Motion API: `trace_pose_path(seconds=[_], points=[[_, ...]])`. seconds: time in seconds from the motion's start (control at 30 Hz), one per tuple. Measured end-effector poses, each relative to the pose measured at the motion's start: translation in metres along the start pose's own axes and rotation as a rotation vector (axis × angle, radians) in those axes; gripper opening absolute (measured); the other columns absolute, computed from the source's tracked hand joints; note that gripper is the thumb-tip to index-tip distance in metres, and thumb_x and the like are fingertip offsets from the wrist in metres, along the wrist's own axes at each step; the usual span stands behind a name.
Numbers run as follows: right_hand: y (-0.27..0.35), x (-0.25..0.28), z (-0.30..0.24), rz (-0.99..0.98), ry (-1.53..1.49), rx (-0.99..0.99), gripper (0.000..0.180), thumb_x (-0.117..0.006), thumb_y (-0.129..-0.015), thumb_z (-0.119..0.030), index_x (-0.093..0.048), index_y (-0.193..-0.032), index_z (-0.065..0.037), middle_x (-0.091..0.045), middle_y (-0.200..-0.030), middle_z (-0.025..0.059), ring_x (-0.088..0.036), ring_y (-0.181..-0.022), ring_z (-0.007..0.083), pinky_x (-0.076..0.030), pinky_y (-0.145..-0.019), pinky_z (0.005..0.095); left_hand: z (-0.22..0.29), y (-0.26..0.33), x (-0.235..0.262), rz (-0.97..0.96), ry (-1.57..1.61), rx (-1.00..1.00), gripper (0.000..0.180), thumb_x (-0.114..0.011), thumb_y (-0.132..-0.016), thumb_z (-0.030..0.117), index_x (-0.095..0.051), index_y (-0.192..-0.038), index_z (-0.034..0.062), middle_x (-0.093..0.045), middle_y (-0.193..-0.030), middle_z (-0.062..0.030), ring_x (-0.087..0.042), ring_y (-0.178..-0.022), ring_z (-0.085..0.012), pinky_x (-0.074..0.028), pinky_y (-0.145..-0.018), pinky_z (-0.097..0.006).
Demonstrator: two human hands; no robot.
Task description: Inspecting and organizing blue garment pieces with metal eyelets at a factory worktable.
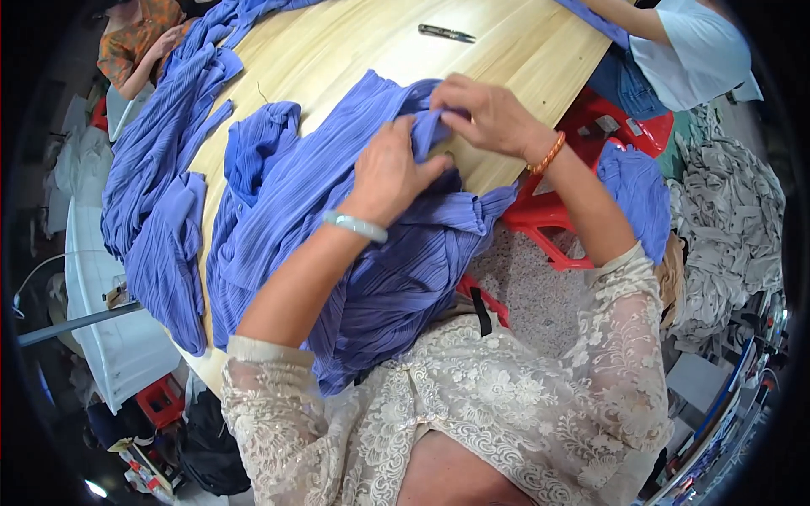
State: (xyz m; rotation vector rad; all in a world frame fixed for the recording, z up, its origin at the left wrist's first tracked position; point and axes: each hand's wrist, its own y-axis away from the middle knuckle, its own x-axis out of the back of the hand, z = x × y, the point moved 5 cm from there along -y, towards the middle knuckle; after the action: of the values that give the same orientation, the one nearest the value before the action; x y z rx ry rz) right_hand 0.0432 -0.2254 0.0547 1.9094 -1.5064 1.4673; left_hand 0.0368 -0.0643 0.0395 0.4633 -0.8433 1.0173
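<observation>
A pleated purple-blue garment lies bunched over the table edge and hangs down into my lap. My left hand, with a pale bangle at the wrist, rests on the cloth and grips a fold of it; its thumb points to the right. Just beyond it, my right hand pinches the garment's upper edge between thumb and fingers. An orange beaded bracelet circles that wrist. The raised edge of cloth stretches between both hands. What lies under the left fingers is hidden.
Thread snips lie on the wooden table. More purple garments are heaped along its left side. Two other people sit at the far left and far right. Red stools and a grey cloth pile stand to the right.
</observation>
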Motion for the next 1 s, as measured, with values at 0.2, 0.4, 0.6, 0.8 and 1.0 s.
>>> trace_pose_path(seconds=[0.2, 0.4, 0.6, 0.8, 1.0], points=[[-0.035, 0.013, -0.015, 0.331, -0.076, 0.103, 0.017, -0.068, -0.086, -0.014, -0.062, -0.101, -0.007, -0.062, -0.098, 0.0080, -0.065, -0.082, 0.0250, -0.052, -0.070, 0.0341, -0.035, -0.043, 0.023, 0.027, 0.359, 0.184, 0.027, -0.065, -0.084, 0.023, -0.070, -0.087, -0.0030, -0.063, -0.063, -0.0144, -0.059, -0.057, -0.0212, -0.047, -0.058, -0.038], [0.000, -0.018, -0.030, 0.005, -0.278, 0.075, 0.011, -0.070, -0.084, -0.015, -0.066, -0.083, -0.004, -0.062, -0.077, 0.0071, -0.060, -0.073, 0.0229, -0.049, -0.067, 0.0329, -0.048, -0.044, 0.048, -0.024, 0.645, 0.225, 0.024, -0.066, -0.091, 0.017, -0.071, -0.096, -0.0057, -0.058, -0.067, 0.0028, -0.045, -0.056, -0.0046, -0.035, -0.049, -0.025], [0.004, -0.075, -0.049, -0.108, -0.125, 0.259, 0.021, -0.065, -0.085, -0.020, -0.067, -0.102, -0.008, -0.063, -0.102, 0.0085, -0.057, -0.101, 0.0278, -0.048, -0.089, 0.0380, -0.033, -0.046, 0.075, 0.002, 0.638, 0.193, 0.025, -0.067, -0.092, 0.017, -0.071, -0.102, -0.0061, -0.063, -0.075, 0.0009, -0.051, -0.064, -0.0041, -0.042, -0.055, -0.022], [-0.012, -0.106, -0.067, -0.185, -0.007, 0.316, 0.026, -0.063, -0.087, -0.024, -0.066, -0.109, -0.010, -0.060, -0.110, 0.0106, -0.056, -0.106, 0.0286, -0.043, -0.096, 0.0427, -0.038, -0.045, 0.093, 0.021, 0.629, 0.158, 0.029, -0.069, -0.091, 0.017, -0.069, -0.107, -0.0070, -0.068, -0.084, -0.0020, -0.058, -0.070, -0.0055, -0.048, -0.061, -0.022], [-0.016, -0.112, -0.069, -0.267, -0.081, 0.260, 0.036, -0.067, -0.085, -0.029, -0.064, -0.114, -0.008, -0.061, -0.111, 0.0147, -0.059, -0.104, 0.0342, -0.048, -0.090, 0.0433, -0.032, -0.038, 0.111, 0.087, 0.711, 0.117, 0.030, -0.069, -0.090, 0.016, -0.069, -0.110, -0.0067, -0.070, -0.090, -0.0053, -0.063, -0.076, -0.0078, -0.052, -0.067, -0.021]])
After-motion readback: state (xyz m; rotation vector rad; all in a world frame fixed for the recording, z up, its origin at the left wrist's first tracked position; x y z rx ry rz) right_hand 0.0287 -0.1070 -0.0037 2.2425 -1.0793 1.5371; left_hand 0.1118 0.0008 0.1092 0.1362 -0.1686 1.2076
